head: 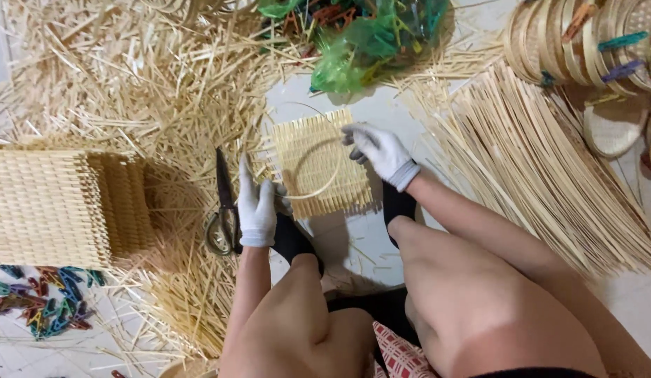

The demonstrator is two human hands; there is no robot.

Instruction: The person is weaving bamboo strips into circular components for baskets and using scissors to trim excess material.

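Here, a square woven mat (322, 162) of pale bamboo strips lies flat on the light floor between the two gloved hands, with a thin bent hoop (330, 183) of bamboo laid across it. The right hand (381, 150), in a white glove, rests on the mat's right upper edge with its fingers curled around the hoop where it crosses there. The left hand (257, 206), also in a white glove, sits at the mat's lower left corner, fingers pointing up and closed on the hoop's other end; how tightly it pinches cannot be told. Both feet in black socks (399, 204) press at the near edge of the mat, one just below each hand.

Just left of the left hand lies a pair of scissors (224, 210), blades pointing away from the person, on a bed of loose bamboo offcuts (129, 84). Farther left of that hand stands a tall stack of finished woven squares (45, 206), and nearer the person than the stack is a scatter of coloured clothes pegs (49, 301). To the right of the right hand a bundle of long bamboo strips (542, 168) fans across the floor. Beyond it, round woven trays (591, 42) stand on edge with pegs clipped on. Beyond both hands lies a green plastic bag (360, 42) holding more pegs.
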